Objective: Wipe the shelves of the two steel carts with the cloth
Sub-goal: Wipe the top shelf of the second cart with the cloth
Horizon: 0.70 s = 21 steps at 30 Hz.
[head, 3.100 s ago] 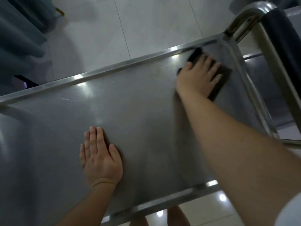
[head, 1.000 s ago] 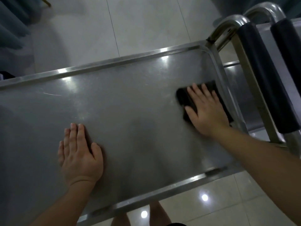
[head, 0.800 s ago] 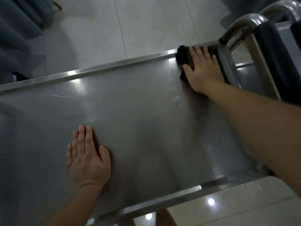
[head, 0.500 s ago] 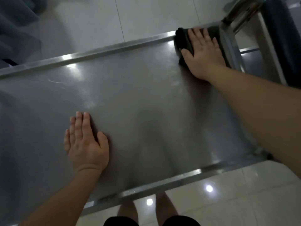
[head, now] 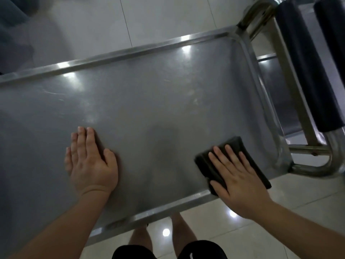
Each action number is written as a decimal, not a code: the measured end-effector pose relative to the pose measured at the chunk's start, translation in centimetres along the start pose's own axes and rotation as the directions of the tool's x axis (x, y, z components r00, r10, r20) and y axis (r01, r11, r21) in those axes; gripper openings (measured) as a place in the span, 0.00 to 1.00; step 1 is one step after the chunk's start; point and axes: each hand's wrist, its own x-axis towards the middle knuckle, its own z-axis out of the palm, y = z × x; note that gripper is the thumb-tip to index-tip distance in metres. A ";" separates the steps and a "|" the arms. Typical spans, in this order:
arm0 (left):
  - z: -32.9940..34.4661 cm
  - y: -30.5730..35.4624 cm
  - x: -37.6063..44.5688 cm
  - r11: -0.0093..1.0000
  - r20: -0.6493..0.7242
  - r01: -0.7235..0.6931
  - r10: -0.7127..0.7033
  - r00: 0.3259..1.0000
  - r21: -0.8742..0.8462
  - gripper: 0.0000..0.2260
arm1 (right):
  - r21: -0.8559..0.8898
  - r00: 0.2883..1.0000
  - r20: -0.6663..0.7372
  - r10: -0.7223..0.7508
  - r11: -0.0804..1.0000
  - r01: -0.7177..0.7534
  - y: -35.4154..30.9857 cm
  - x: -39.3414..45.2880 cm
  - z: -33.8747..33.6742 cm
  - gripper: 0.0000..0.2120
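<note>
Under the flat right hand (head: 237, 176), the dark cloth (head: 231, 146) is pressed, not pinched, at the shelf's (head: 149, 101) near right corner. No grip is made by the left hand (head: 89, 161), spread open on the steel. Smears are seen farther back; the second cart (head: 280, 86) seems untouched.

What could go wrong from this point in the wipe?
The cloth under the right hand sits at the shelf's near right corner, overhanging the rim; another pull could drag it off. The cart's weight rests partly under the flat left hand; if it rolls, that hand could slip.
</note>
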 end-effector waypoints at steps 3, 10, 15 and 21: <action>0.3 -0.1 0.1 1.000 -0.015 0.000 0.000 1.000 -0.001 0.33 | -0.003 0.998 -0.037 -0.046 0.999 0.046 -0.5 3.8 -1.1 0.33; 0.5 -0.2 0.5 1.000 0.020 0.006 -0.006 1.000 0.025 0.34 | 0.116 0.987 -0.157 0.031 0.993 -0.013 -3.3 23.5 -8.2 0.36; 0.5 -0.3 0.4 0.999 0.017 0.004 -0.005 1.000 0.044 0.34 | 0.175 0.981 -0.142 0.130 0.979 -0.104 -3.4 34.7 -12.7 0.36; 0.6 -0.5 0.3 0.999 0.022 0.002 -0.003 1.000 0.049 0.33 | 0.204 0.975 -0.174 0.136 0.974 -0.099 -4.6 32.4 -11.4 0.37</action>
